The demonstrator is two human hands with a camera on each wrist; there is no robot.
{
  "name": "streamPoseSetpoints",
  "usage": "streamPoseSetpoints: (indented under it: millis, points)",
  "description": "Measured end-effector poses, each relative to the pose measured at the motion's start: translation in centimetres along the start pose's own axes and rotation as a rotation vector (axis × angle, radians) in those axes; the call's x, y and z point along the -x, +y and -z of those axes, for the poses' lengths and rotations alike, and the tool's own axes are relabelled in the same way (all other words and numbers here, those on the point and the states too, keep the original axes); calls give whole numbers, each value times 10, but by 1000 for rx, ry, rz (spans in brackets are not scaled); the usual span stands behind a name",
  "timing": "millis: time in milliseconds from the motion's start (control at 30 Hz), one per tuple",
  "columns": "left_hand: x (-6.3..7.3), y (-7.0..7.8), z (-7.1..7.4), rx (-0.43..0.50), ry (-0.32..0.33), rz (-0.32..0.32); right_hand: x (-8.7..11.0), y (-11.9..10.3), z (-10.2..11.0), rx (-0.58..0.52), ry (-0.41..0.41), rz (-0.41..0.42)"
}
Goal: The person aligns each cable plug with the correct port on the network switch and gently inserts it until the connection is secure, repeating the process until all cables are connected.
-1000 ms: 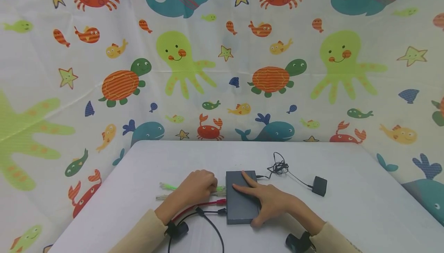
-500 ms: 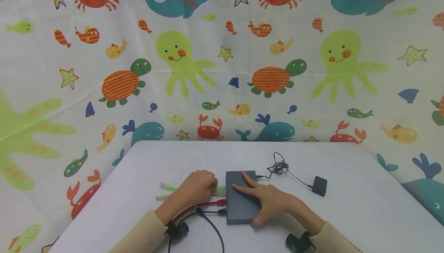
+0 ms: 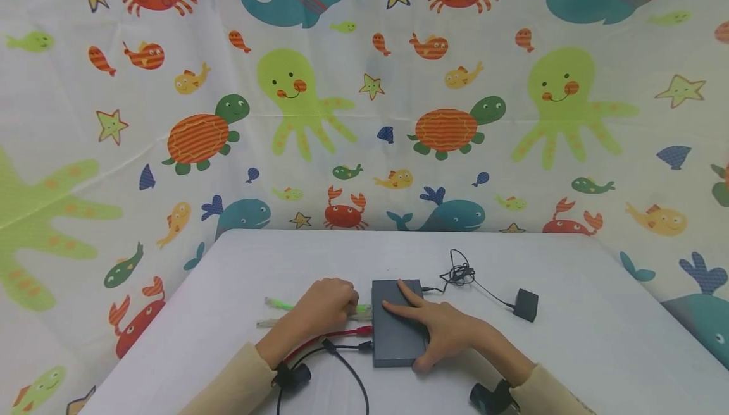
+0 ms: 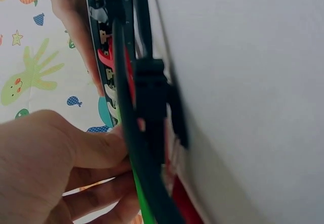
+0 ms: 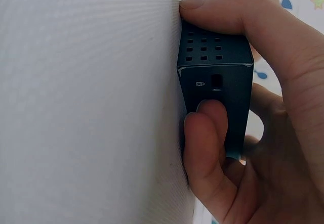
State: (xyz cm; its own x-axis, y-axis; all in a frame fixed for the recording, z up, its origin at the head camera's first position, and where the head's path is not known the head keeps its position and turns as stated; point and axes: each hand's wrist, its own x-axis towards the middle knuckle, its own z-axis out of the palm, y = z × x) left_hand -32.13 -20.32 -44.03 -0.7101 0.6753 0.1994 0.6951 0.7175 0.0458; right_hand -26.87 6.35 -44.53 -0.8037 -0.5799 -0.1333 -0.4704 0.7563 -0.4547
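Note:
A dark grey network switch [image 3: 393,345] lies flat on the white table, its row of ports facing left. My right hand [image 3: 447,328] grips it from the right. The thumb presses the near side and two fingers spread over the top; other fingertips [image 5: 202,143] bend against its right end face. At the ports, my left hand [image 3: 323,304] pinches a green network cable [image 4: 143,198] between thumb and fingers, close to its plug. A grey-white cable [image 3: 265,324] runs under this hand. Red [image 3: 342,334] and black [image 3: 344,347] network cables have their plugs at the same side, nearer me.
A thin black power cord [image 3: 457,272], bunched in loops, leads from the switch's far right corner to a black power adapter [image 3: 525,305]. A second black cable [image 3: 353,374] curves toward the table's near edge. A sea-animal printed curtain [image 3: 364,117] hangs behind the table.

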Motion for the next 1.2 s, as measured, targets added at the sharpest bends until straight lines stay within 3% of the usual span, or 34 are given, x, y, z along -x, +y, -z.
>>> streamPoseSetpoints:
  millis: [800, 1200]
  points:
    - [1, -3, 2, 74, -26, 18, -1, 0, 1, 2, -4, 18]
    - [1, 2, 5, 53, -54, 33, 1, 0, -1, 3, -2, 11]
